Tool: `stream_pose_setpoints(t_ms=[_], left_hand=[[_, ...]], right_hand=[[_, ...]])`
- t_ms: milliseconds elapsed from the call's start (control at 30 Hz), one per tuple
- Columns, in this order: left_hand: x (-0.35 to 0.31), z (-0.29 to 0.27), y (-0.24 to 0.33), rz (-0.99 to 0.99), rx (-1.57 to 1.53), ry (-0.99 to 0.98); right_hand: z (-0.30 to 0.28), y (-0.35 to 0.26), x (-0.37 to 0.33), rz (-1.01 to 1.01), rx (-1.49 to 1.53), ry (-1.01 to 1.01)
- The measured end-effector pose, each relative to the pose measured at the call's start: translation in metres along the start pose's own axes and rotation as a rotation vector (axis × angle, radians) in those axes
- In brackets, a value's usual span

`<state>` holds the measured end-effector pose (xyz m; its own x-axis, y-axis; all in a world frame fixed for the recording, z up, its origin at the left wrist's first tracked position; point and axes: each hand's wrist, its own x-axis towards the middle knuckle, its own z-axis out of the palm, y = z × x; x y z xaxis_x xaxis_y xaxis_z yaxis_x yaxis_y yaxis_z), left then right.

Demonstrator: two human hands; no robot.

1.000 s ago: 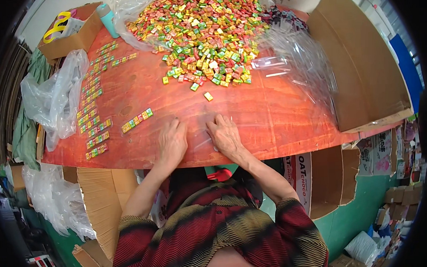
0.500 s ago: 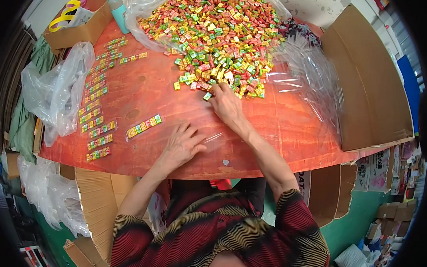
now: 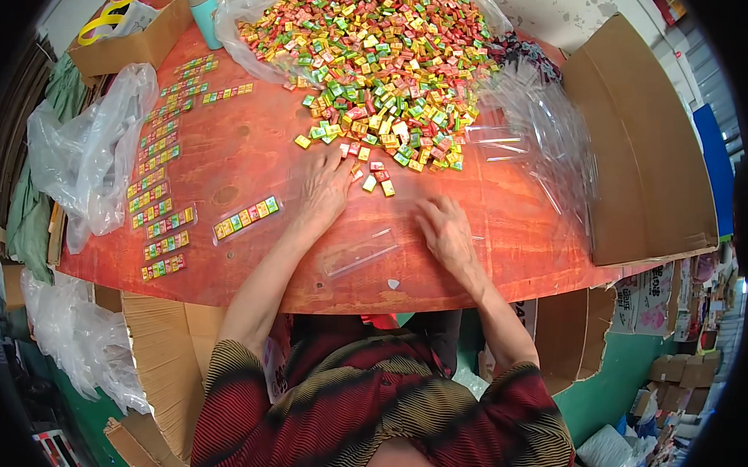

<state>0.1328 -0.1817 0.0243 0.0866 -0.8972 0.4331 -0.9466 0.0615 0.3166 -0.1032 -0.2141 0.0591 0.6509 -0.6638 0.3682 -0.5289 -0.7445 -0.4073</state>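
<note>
A heap of small red, yellow and green boxes (image 3: 401, 68) covers the far middle of the table. At its front edge my left hand (image 3: 324, 186) lies with fingers stretched out, their tips touching a few small boxes. A few loose boxes (image 3: 379, 177) sit between my hands. My right hand (image 3: 448, 231) rests to the right of them, fingers bent and apart, with nothing visible in it. Below lies a clear plastic tray (image 3: 362, 254), long and narrow. Left of my left forearm is a similar tray filled with a row of boxes (image 3: 247, 219).
Several filled rows (image 3: 161, 216) line the table's left side. Clear plastic trays (image 3: 544, 137) pile up at right, beside a cardboard box (image 3: 647, 150). A crumpled plastic bag (image 3: 99, 152), an open carton (image 3: 133, 48) and a turquoise bottle (image 3: 204, 21) stand at far left.
My right hand has drawn back from the heap toward me and to the right. My left hand has moved forward to the heap's edge. Loose boxes now lie between them; the clear tray is uncovered.
</note>
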Motion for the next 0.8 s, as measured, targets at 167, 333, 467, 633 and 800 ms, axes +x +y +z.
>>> stream_pose_setpoints(t_ms=[167, 333, 467, 633, 800], left_hand=[[-0.018, -0.014, 0.026, -0.044, -0.1, -0.047], [-0.057, -0.053, 0.081, -0.262, -0.026, -0.221], [-0.084, -0.039, 0.075, -0.031, 0.028, -0.069], [-0.083, -0.037, 0.065, 0.003, -0.137, 0.05], [-0.044, -0.047, 0.04, -0.237, -0.328, -0.059]], right_hand=[[-0.015, 0.017, -0.025, 0.09, -0.3, -0.034], [-0.017, 0.003, 0.007, 0.162, -0.293, 0.0], [0.021, -0.036, 0.051, 0.065, 0.059, 0.022], [0.069, -0.036, 0.068, -0.109, -0.033, -0.039], [0.057, -0.022, 0.06, -0.263, 0.014, -0.127]])
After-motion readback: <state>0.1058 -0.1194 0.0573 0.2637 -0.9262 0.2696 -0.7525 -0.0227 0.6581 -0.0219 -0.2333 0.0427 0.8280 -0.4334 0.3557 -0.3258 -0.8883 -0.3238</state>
